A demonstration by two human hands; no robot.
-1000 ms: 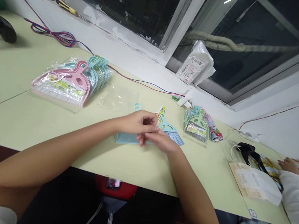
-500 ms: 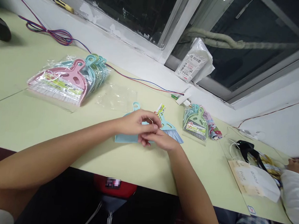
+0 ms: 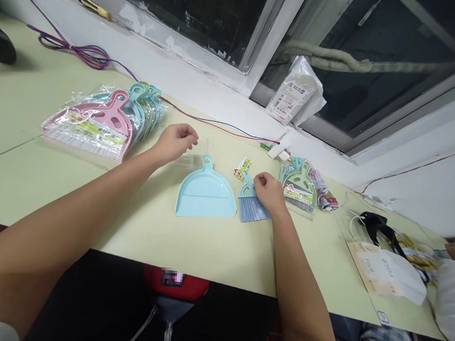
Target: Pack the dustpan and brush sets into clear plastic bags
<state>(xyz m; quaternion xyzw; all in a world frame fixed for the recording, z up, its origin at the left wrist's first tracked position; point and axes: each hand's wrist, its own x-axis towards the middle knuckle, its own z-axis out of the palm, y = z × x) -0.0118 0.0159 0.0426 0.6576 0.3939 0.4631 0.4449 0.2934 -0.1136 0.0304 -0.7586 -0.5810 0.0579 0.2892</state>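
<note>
My left hand [image 3: 177, 143] is over the clear plastic bag [image 3: 201, 149], its fingers curled together. Whether they grip the bag is hidden. A light blue dustpan [image 3: 207, 192] lies flat in front of me, handle pointing away. To its right lies a small hand brush [image 3: 253, 207] with a light blue handle and grey-blue bristles. My right hand [image 3: 268, 190] is closed at the brush's right edge, fingertips against its handle part. Behind the brush handle is a yellow-green card label [image 3: 243, 168].
Bagged dustpan sets [image 3: 94, 122] stand in a row at left. More bagged sets [image 3: 298, 186] and a patterned cloth roll [image 3: 325, 193] are at right. A cable coil [image 3: 91, 56], a paper bag [image 3: 384, 272] and a black strapped device [image 3: 375, 225] lie farther out. A co-worker's sleeve [image 3: 452, 293] is at far right.
My hands were together over the dustpan and have parted. The left moved up and left to the plastic bag, the right moved right to the brush. The brush's bristles have swung left towards the dustpan.
</note>
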